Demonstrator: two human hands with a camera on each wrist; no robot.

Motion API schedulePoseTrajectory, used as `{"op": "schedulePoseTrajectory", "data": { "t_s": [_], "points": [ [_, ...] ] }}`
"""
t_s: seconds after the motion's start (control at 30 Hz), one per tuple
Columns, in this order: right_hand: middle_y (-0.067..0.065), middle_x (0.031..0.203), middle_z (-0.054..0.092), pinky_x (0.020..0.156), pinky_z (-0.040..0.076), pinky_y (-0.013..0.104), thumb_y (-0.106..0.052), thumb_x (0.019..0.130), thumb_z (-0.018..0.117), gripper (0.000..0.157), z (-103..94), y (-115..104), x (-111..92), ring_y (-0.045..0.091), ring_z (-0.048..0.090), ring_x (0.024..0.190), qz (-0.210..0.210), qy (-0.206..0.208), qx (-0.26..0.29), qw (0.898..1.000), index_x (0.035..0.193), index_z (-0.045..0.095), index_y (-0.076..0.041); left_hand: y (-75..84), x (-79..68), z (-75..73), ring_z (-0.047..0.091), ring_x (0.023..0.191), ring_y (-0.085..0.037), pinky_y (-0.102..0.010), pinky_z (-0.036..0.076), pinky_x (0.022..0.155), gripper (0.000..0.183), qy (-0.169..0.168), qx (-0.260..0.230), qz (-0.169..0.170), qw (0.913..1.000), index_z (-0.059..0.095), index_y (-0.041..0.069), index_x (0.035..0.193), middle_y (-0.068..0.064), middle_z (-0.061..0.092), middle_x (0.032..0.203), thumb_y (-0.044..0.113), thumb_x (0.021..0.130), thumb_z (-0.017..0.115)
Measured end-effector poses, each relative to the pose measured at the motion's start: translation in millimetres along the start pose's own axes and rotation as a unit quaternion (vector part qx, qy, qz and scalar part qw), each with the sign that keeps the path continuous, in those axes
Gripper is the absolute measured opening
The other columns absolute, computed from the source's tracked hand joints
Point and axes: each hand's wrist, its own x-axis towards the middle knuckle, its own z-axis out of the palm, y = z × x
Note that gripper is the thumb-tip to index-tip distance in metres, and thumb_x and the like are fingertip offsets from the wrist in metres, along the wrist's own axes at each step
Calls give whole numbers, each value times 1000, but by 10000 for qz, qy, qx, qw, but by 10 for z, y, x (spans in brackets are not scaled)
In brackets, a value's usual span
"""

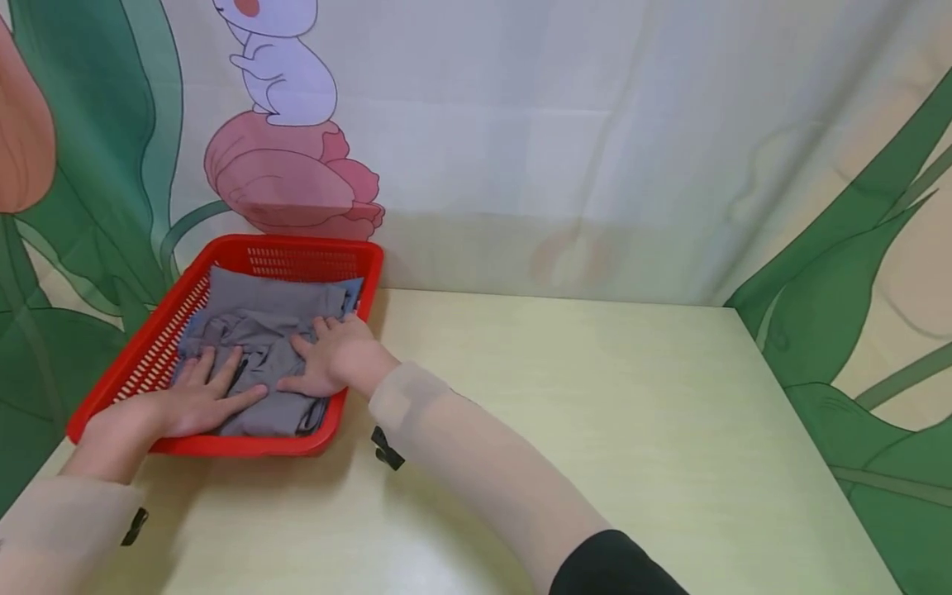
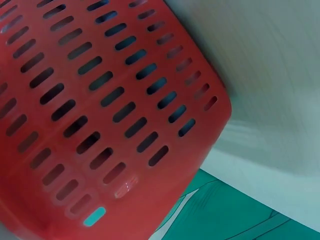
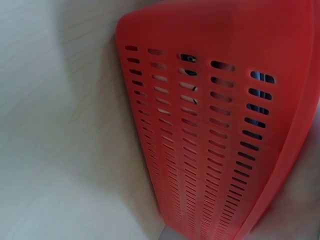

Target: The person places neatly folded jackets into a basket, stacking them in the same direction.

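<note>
A red plastic basket (image 1: pixel 245 446) with slotted walls stands at the left of the table, holding grey folded cloth (image 1: pixel 271 413) that looks like clothing. Some blue fabric (image 1: pixel 351 291) shows at its edge. With fingers spread, my left hand (image 1: pixel 189 405) rests on the front left of the cloth. My right hand (image 1: pixel 335 359) lies on its right side, fingers also spread and the wrist over the basket's right rim. In the left wrist view, the slotted basket wall (image 2: pixel 100 120) fills most of the picture. The right wrist view shows another basket wall (image 3: pixel 200 125); both hands are hidden there.
The pale wooden table (image 1: pixel 595 413) extends to the right of the basket. Behind it hangs a light curtain (image 1: pixel 521 124) printed with a rabbit and flowers, close to the basket's back rim. Green leaf-patterned cloth (image 1: pixel 833 330) hangs past the table's right edge.
</note>
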Motion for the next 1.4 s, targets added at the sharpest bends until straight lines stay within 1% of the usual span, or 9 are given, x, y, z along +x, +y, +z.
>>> {"op": "schedulePoseTrajectory", "data": {
  "t_s": [0.3, 0.5, 0.77, 0.9, 1.0, 1.1, 1.27, 1.33, 1.4],
  "points": [
    [-9, 171, 5, 125, 5, 37, -82, 94, 23, 81, 7, -14, -28, 14, 5, 156, -113, -107, 162, 9997, 163, 1, -45, -6, -58, 74, -16, 136, -71, -82, -8, 103, 129, -5, -14, 10, 10000, -8, -5, 159, -47, -17, 154, 89, 85, 41],
    [-9, 171, 3, 124, 5, 36, -83, 93, 18, 80, 3, -40, -72, 12, 4, 156, -128, -211, -65, 9997, 162, -3, -46, 77, -160, 112, -18, 134, -71, -83, -9, 101, 127, -110, -26, -68, 9999, -9, -7, 158, -49, -18, 152, 87, 87, 40],
    [-9, 171, 4, 124, 8, 35, -83, 94, 19, 80, -12, -33, -170, 12, 5, 156, -107, -346, -198, 9991, 162, -2, -46, 36, -98, 164, -16, 135, -71, -85, -6, 99, 129, -235, -2, -93, 9997, -8, -5, 159, -48, -16, 154, 89, 85, 41],
    [-7, 171, 5, 124, 9, 36, -82, 95, 18, 80, 15, -7, -155, 13, 7, 156, -156, -208, -270, 9993, 163, 0, -44, 31, -60, 147, -17, 135, -71, -85, -5, 100, 129, -207, 42, -103, 9997, -7, -5, 159, -48, -16, 153, 89, 85, 40],
    [-4, 171, 9, 124, 9, 38, -80, 96, 18, 80, 70, 3, -121, 15, 9, 156, -276, 141, -237, 9992, 164, 5, -41, 42, -73, 121, -13, 134, -73, -84, -3, 101, 129, -79, 183, -84, 9998, -4, -7, 159, -50, -13, 153, 90, 85, 38],
    [-3, 171, 14, 124, 11, 41, -80, 96, 22, 81, 140, 20, -100, 17, 13, 155, -379, 506, 56, 9980, 165, 11, -39, 172, -169, 53, -4, 134, -75, -84, 5, 103, 125, 91, 509, -18, 9987, 5, -11, 158, -52, -3, 152, 87, 88, 39],
    [-2, 168, 24, 122, 17, 42, -77, 97, 32, 79, 243, 86, -128, 18, 20, 153, -451, 1064, 621, 9914, 164, 25, -36, 657, -467, -255, 6, 136, -72, -85, 18, 101, 105, 593, 990, 121, 9932, 24, -14, 153, -52, 10, 150, 67, 94, 56],
    [-1, 166, 29, 122, 21, 40, -73, 98, 37, 76, 272, 115, -130, 18, 24, 152, -486, 1440, 847, 9847, 163, 31, -32, 851, -544, -407, 5, 138, -69, -84, 19, 101, 97, 846, 1060, 160, 9906, 26, -15, 152, -51, 8, 152, 56, 95, 61],
    [0, 162, 36, 120, 25, 37, -66, 101, 43, 71, 303, 138, -131, 18, 30, 149, -559, 1910, 1132, 9734, 160, 39, -27, 1003, -565, -532, 3, 141, -67, -84, 18, 102, 91, 982, 1072, 210, 9892, 24, -15, 153, -49, 6, 153, 47, 98, 62]
  ]
}}
